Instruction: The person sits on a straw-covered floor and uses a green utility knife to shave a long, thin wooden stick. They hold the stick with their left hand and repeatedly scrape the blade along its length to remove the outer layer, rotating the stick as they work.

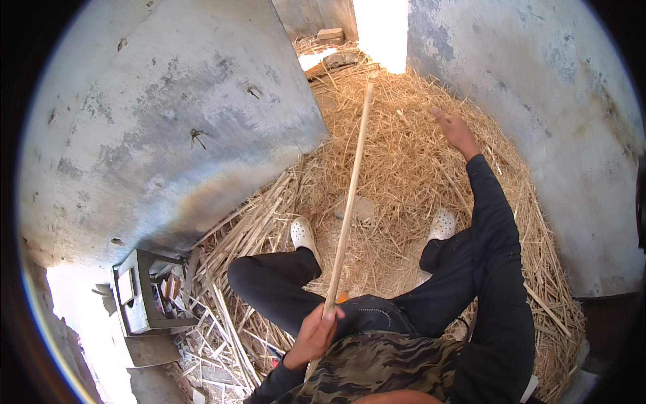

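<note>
Closest to the camera, the left hand has its fingers clamped on a long wooden stick slanting over the straw heaped on the floor, while the right hand reaches out, fingers apart, apparently mid-spreading, next needing a firm sweep.

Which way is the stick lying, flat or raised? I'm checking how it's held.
Raised. The left hand grips the stick near its lower end, and it slants up and forward over the straw.
</note>
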The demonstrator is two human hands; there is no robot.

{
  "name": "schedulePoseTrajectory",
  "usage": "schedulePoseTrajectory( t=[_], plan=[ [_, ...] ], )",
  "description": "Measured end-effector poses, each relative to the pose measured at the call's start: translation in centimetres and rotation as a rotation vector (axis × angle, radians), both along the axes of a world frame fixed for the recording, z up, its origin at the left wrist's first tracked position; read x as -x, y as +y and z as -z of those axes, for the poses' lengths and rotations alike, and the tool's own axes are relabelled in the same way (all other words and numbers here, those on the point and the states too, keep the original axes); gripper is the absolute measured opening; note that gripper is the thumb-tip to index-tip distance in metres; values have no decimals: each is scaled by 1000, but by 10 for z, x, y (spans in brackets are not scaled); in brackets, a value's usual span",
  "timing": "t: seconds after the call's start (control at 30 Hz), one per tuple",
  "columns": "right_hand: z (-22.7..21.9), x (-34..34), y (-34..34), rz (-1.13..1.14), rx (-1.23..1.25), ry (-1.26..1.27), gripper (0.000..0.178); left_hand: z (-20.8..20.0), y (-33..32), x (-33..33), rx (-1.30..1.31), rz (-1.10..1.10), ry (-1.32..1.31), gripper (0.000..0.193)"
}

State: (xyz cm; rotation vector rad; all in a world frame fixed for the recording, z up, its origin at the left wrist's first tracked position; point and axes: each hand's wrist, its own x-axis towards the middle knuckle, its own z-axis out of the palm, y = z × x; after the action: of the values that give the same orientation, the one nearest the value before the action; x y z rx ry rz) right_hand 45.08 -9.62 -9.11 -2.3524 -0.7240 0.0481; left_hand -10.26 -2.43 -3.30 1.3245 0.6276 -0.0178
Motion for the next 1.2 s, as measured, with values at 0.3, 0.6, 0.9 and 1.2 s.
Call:
schedulePoseTrajectory(
  t=[0.3,0.6,0.9,1.2],
  plan=[
    [-44,201,25,-692,-80,-441,71,-10,29,-84,-23,5,-83,40],
    [-29,196,33,-603,-36,-394,77,-16,19,-83,-101,-12,-120,41],
    [-23,171,48,-534,-203,-583,75,-21,19,-78,-199,-46,-114,36],
    [-34,117,42,-332,50,-275,75,-24,2,-63,44,34,-130,34]
  ],
)
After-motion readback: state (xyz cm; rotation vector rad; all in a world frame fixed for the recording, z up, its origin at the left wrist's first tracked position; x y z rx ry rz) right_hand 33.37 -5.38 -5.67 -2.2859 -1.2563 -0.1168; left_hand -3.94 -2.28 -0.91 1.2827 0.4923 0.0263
